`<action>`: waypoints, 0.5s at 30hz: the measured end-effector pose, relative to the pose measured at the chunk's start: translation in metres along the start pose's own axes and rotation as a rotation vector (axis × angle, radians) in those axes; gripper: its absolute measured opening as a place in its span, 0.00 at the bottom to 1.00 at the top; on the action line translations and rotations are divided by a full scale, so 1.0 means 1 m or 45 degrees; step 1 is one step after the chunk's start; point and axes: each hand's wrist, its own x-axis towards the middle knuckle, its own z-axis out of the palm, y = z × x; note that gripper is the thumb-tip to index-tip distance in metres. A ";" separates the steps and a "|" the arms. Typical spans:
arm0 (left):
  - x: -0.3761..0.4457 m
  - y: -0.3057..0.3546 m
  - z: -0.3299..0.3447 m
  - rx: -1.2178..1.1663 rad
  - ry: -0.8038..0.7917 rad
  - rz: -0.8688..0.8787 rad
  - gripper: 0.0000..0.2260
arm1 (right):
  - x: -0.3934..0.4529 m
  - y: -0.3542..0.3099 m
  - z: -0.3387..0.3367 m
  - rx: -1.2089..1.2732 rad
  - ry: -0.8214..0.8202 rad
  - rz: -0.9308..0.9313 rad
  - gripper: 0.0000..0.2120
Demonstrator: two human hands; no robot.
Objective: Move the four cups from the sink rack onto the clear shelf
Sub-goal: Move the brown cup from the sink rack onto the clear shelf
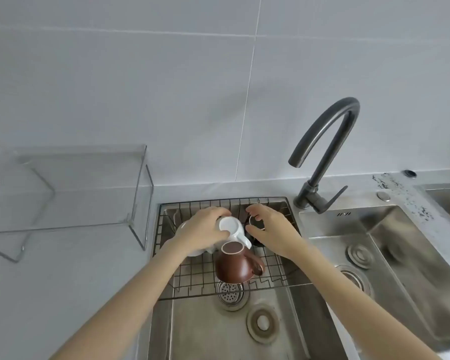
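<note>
A black wire rack [192, 279] spans the sink. On it a brown cup [234, 268] stands upside down near the front. My left hand [203, 229] grips a white cup [231, 229], tilted on its side. Under my left wrist another white cup [192, 252] shows partly. My right hand [273, 229] closes its fingers around a black cup [255, 223], mostly hidden by the hand. The clear shelf [70, 193] stands on the counter to the left, with nothing on it.
A dark curved faucet [325, 152] rises behind the sink's right corner. The steel sink [218, 333] has a drain below the rack; a second basin [390, 255] lies to the right. Grey tiled wall stands behind.
</note>
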 end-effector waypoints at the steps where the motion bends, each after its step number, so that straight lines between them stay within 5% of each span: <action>1: 0.004 -0.003 0.006 -0.024 -0.022 -0.042 0.21 | 0.003 0.007 0.005 0.028 -0.017 0.040 0.19; 6: 0.013 -0.027 0.039 -0.071 -0.192 -0.194 0.28 | 0.008 0.040 0.031 0.233 -0.167 0.241 0.16; 15: 0.016 -0.059 0.071 -0.322 -0.370 -0.383 0.24 | 0.010 0.069 0.059 0.332 -0.286 0.427 0.12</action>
